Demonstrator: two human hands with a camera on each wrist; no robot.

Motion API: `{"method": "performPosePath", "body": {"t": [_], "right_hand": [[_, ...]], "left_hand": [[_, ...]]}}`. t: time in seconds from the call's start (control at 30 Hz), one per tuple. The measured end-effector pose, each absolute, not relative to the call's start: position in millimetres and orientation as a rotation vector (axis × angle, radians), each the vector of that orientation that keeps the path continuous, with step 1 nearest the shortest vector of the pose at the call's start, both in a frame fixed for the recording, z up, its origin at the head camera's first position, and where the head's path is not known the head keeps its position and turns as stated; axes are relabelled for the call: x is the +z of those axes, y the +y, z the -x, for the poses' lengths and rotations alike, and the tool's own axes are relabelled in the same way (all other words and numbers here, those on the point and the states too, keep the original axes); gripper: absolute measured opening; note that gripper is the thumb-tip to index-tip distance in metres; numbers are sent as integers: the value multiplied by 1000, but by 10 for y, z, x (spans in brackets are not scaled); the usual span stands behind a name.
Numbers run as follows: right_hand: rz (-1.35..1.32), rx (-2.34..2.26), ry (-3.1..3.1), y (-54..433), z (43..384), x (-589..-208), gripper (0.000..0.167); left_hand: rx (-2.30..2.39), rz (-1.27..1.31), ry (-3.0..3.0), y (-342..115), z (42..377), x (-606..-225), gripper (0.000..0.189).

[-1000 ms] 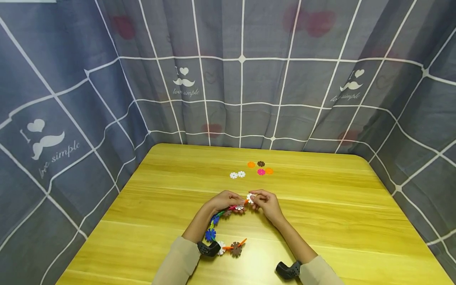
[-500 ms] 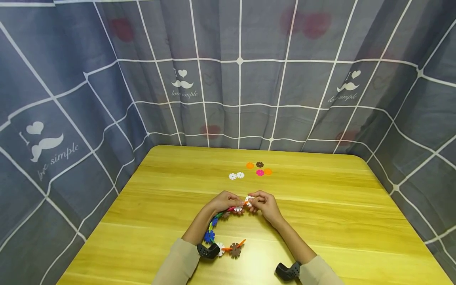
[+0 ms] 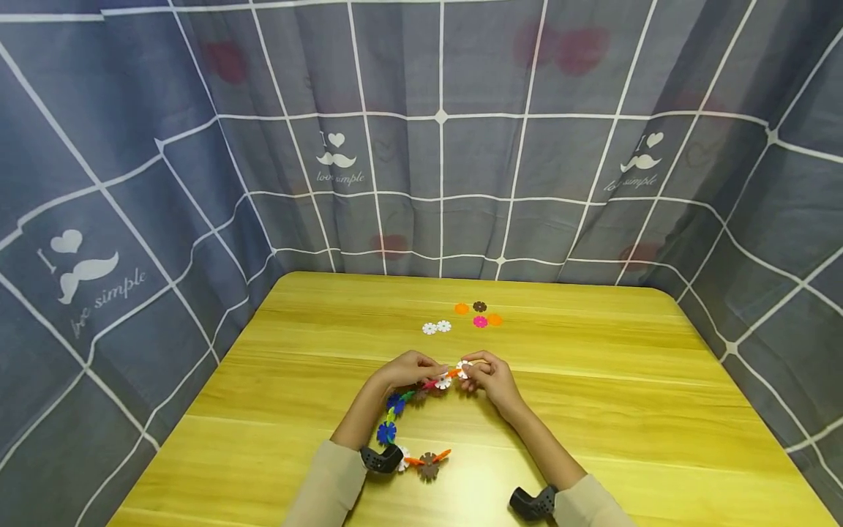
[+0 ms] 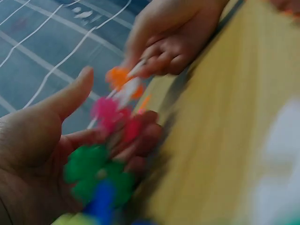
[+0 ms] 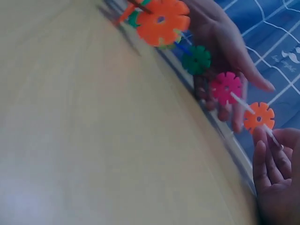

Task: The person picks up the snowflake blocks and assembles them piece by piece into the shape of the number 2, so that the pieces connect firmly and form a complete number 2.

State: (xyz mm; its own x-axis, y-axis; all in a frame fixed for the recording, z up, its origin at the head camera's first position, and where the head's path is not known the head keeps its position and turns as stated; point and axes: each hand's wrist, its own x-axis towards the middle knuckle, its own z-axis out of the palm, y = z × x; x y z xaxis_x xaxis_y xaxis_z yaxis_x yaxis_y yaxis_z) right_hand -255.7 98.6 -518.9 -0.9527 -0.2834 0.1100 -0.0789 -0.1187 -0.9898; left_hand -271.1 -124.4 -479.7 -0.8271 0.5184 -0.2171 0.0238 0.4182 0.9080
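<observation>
A chain of notched, flower-shaped plastic discs, its blue disc [image 3: 386,433] in the middle, curves over the table beside my left wrist. My right hand [image 3: 490,379] pinches the white disc [image 3: 464,369] at the chain's far end between thumb and fingers. Joined to it is an orange disc [image 5: 258,118], followed by another white one and a pink disc [image 5: 226,88]. My left hand [image 3: 411,369] lies along the chain; its thumb stands apart, and its fingers pass behind the pink and green disc [image 4: 98,176]. The near end holds a brown disc [image 3: 429,466] and an orange one.
Further back on the wooden table [image 3: 593,351] lie loose discs: two white discs [image 3: 436,328], a pink disc [image 3: 480,321], a dark brown disc [image 3: 479,307] and two orange ones. A grey checked curtain [image 3: 408,161] hangs behind and at both sides.
My left thumb and fingers have loosened from the white and orange joint and drawn slightly left. The right hand keeps its pinch, and the chain's near end has shifted a little left.
</observation>
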Motion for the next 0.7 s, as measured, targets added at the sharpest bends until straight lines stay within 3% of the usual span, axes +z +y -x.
{"method": "performPosePath", "body": {"t": [0.27, 0.5, 0.7], "right_hand": [[221, -2337, 1981, 1095, 2575, -5181, 35], [117, -2322, 1971, 1226, 2538, -5161, 28], [269, -2059, 1946, 1339, 2463, -5159, 27]], "left_hand": [[1241, -364, 2322, -1733, 2675, -4561, 49], [997, -161, 2396, -1826, 2546, -4420, 35], [1084, -51, 2555, -1749, 2555, -4488, 27]]}}
